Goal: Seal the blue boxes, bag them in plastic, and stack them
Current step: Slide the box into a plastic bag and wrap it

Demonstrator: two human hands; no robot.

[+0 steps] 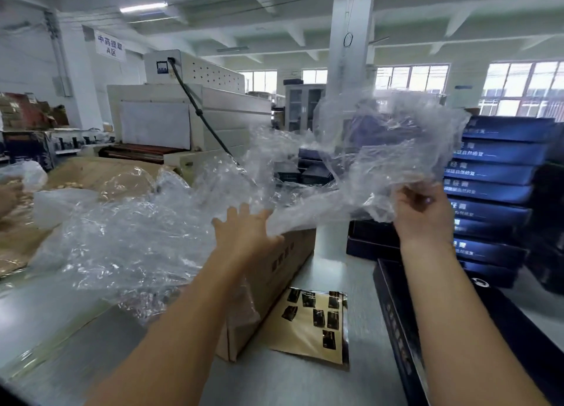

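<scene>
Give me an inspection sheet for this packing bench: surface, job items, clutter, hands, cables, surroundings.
Surface: grey metal table, partly covered.
Job's things: stack of blue boxes at right; another dark box lying nearer; clear plastic bag raised in the air.
Clutter: cardboard carton spilling loose plastic film; brown sheet with dark sachets.
Grippers: right hand grips the bag; left hand, fingers straight, touches the film.
Cables: black cable runs down the shrink-tunnel machine.
Surroundings: pillar, windows, stored cartons at far left.
</scene>
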